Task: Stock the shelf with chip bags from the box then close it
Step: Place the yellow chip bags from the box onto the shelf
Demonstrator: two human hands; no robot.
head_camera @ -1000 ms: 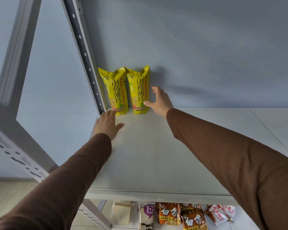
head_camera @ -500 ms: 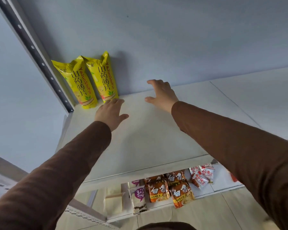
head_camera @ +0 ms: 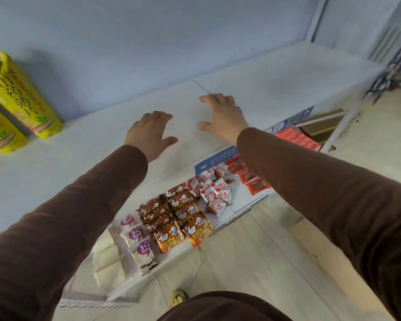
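Two yellow chip bags (head_camera: 21, 98) stand upright against the back wall at the far left of the white shelf (head_camera: 276, 89). My left hand (head_camera: 148, 132) hovers over the shelf's front half, fingers loosely spread, holding nothing. My right hand (head_camera: 222, 117) is a little to its right and further in, also spread and empty. Both hands are well to the right of the bags and touch neither. The box is not in view.
Below the shelf, a lower shelf (head_camera: 243, 200) holds orange noodle packs (head_camera: 183, 218), white and purple snack packs (head_camera: 137, 237), red and white sachets (head_camera: 215, 191) and red packs (head_camera: 250, 177). A shelf post (head_camera: 340, 126) rises at right. Pale floor lies below.
My right hand let go of the second yellow bag and both hands drew back and rightward. The view swung right and down, pushing the bags to the left edge.
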